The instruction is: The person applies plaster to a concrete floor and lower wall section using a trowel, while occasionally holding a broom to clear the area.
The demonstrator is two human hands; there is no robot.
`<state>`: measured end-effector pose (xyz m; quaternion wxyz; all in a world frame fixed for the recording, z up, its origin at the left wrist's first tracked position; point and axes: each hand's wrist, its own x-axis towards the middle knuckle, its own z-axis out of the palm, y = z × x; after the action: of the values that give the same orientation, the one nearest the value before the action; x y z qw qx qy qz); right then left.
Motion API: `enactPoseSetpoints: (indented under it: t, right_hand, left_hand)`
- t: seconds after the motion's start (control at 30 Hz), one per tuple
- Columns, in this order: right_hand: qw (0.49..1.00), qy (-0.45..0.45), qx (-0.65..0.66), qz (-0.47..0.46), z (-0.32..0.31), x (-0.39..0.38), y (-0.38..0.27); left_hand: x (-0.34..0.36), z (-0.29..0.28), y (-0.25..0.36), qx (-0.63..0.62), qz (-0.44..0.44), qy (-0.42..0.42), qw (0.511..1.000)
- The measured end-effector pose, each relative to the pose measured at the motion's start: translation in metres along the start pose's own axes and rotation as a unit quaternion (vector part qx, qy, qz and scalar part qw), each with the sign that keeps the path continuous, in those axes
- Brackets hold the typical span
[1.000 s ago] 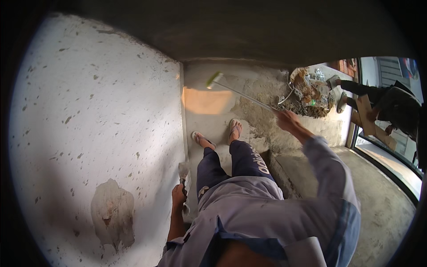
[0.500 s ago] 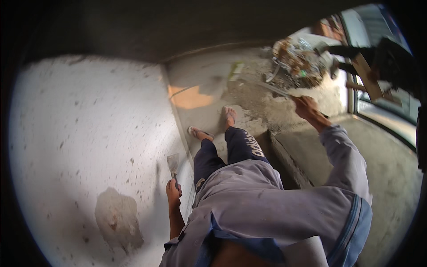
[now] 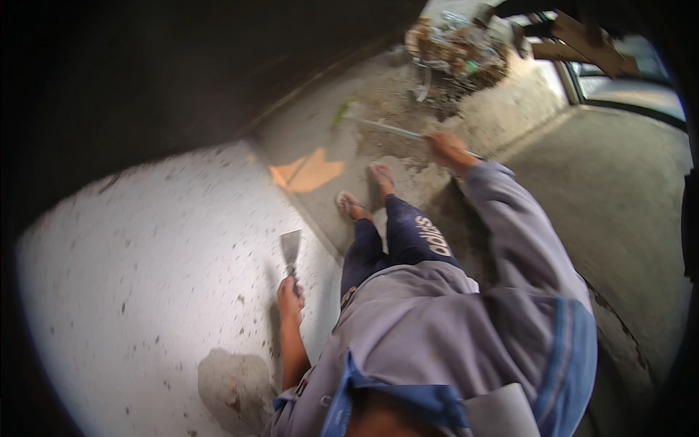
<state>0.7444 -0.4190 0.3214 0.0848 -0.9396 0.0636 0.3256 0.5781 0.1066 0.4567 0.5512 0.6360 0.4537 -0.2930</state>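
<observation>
My left hand (image 3: 290, 296) is closed around the dark handle of a putty knife (image 3: 290, 247), its wide metal blade pointing up beside the speckled white wall. In my right hand (image 3: 450, 153) is the thin, pale handle of a broom (image 3: 389, 129), fingers wrapped round it. The broom's yellow-green head (image 3: 342, 111) is out over the dusty floor, blurred by motion. Whether the bristles touch the floor I cannot tell.
A heap of rubbish (image 3: 455, 51) lies on the floor ahead, with loose dirt (image 3: 393, 142) around it. Another person's feet and dark legs (image 3: 520, 33) stand beyond, near wooden boards (image 3: 590, 44). A raised concrete ledge (image 3: 604, 182) runs on my right. The white wall (image 3: 145, 262) has a bare grey patch.
The view has turned. My right hand and the broom have swung leftward, the broom head nearer the dark wall. My left hand still grips the putty knife.
</observation>
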Motion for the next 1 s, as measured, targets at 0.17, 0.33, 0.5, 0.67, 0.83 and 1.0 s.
enactPoseSetpoints:
  t: [0.17, 0.33, 0.5, 0.67, 0.83, 1.0]
  right_hand:
    - [0.997, -0.051, -0.057, 0.006, -0.063, -0.105, -0.018]
    - [0.99, -0.059, -0.018, -0.125, -0.016, -0.064, -0.146]
    - [0.995, -0.018, -0.081, -0.064, 0.048, -0.014, -0.085]
    - [0.988, 0.019, -0.152, 0.013, -0.053, -0.118, 0.019]
    - [0.995, 0.057, -0.041, -0.073, 0.01, -0.193, 0.049]
    - [0.752, -0.313, 0.562, 0.142, 0.103, -0.197, -0.044]
  left_hand:
    - [0.007, -0.009, -0.023, 0.018, -0.035, 0.01, 0.999]
    - [0.016, -0.02, -0.046, 0.004, -0.03, 0.013, 0.999]
    - [0.012, -0.007, -0.04, 0.012, -0.018, -0.035, 0.999]
    - [0.033, -0.012, -0.085, -0.035, -0.018, -0.029, 0.999]
    - [0.017, -0.007, -0.113, -0.08, 0.014, -0.009, 0.997]
    - [-0.021, 0.004, -0.162, -0.086, 0.013, 0.041, 0.995]
